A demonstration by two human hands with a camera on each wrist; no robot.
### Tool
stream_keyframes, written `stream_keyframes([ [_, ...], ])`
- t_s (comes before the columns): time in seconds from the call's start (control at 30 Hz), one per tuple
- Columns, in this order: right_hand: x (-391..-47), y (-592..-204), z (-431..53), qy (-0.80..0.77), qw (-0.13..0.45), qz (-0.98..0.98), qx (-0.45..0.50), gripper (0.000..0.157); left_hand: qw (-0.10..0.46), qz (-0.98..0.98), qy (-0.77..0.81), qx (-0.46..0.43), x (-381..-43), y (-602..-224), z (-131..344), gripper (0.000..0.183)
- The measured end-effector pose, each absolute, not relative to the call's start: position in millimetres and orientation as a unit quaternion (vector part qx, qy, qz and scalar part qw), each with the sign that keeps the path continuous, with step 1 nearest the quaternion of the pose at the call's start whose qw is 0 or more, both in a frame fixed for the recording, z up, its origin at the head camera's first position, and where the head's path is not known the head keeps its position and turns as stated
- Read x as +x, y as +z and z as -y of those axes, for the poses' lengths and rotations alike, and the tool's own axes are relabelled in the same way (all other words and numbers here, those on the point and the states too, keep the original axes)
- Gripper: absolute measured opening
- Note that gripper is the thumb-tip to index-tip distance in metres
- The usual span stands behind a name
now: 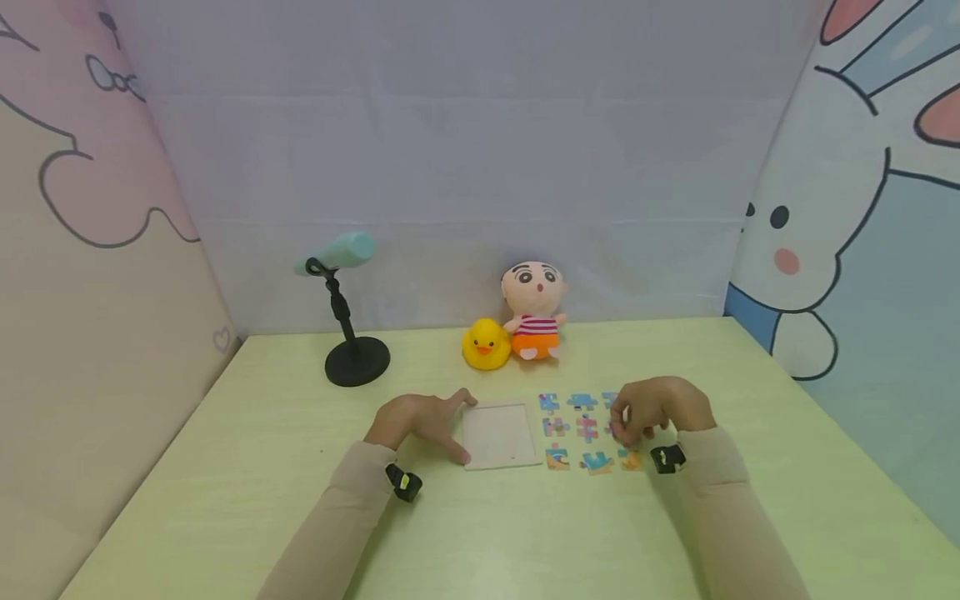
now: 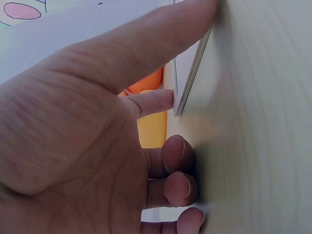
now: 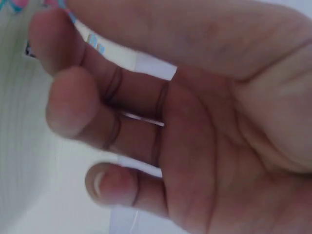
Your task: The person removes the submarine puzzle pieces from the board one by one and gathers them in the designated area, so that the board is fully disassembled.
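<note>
A shallow white puzzle tray (image 1: 498,436) lies on the table, its inside bare. My left hand (image 1: 426,423) is at its left side, thumb at the near corner and index finger at the far corner. In the left wrist view those two digits touch the tray's edge (image 2: 195,68), the other fingers loosely bent beside it. Right of the tray, several jigsaw pieces (image 1: 587,428) are laid out in rows. My right hand (image 1: 660,408) is over the right column, its thumb and index finger pinching a piece whose blue and pink edge (image 3: 69,14) barely shows; the rest is hidden.
A yellow rubber duck (image 1: 486,345) and a plush doll (image 1: 535,312) in orange shorts sit behind the tray. At the back left stands a black stand (image 1: 357,361) holding a mint-green cylindrical device (image 1: 341,252). Cartoon-printed walls (image 1: 840,250) flank the table.
</note>
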State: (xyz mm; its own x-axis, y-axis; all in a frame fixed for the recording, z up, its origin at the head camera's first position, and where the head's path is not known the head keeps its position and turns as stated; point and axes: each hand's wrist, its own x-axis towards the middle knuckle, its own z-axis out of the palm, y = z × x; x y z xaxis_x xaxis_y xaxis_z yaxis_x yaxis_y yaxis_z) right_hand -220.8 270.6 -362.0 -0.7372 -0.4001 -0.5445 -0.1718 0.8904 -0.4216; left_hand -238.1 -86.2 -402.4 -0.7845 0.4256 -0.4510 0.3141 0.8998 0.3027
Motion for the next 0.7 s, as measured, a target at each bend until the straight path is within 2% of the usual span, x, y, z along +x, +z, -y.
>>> stream_keyframes([
  [0.17, -226.9, -365.7, -265.4, -0.212, 0.321, -0.897, -0.218, 0.008, 0.265, -0.938, 0.107, 0.197, -241.0, -405.4, 88.7, 0.089],
  [0.33, -232.4, -366.1, -252.8, -0.23, 0.281, -0.891, -0.272, 0.009, 0.263, -0.935, 0.119, 0.207, -244.5, -409.8, 100.1, 0.09],
  [0.7, -235.6, -374.0, -231.7, -0.23, 0.201, -0.901, -0.309, 0.012, 0.244, -0.909, 0.189, 0.28, -246.1, -428.4, 128.4, 0.088],
])
